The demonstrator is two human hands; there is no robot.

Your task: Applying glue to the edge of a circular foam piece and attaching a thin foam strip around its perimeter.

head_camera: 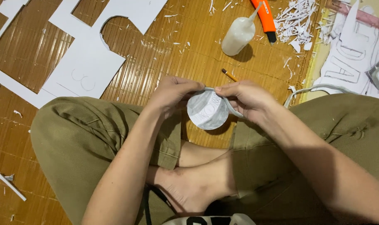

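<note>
Bamboo mat (168,58): brown, ribbed slats, spread under everything; strewn with white shavings; bare stretches left of and above the disc.

White board (87,62): large flat sheet, upper left of the disc, well apart; shapes cut out, faint pencilled circles near its lower edge.

Trousers (81,137): olive cloth, creased, over crossed legs below the disc; bare foot (197,183) between the knees, closing off room on that side.

Lettered sheet (352,62): white, outlined in pencil, far right of the disc at the mat's edge.

Scrap heap (297,18): small white offcuts, upper right of the disc.

Glue bottle (238,35): cloudy plastic, thin nozzle, lying tilted above the disc, well apart.

Knife (265,16): orange handle, dark tip, just right of the bottle's nozzle.

Left hand (172,93): fingers curled, pinching the disc's upper left edge.

Right hand (245,100): fingers curled, pinching the strip against the disc's upper right edge.

Disc (207,110): round, flat, white-grey, faint marks on its face; held between both hands above the mat, in front of the knees.

Strip (233,109): narrow, grey-white, bent along the disc's top and right rim, touching it.

Pencil (229,75): short, orange with dark tip, on the mat just above the right hand.
</note>
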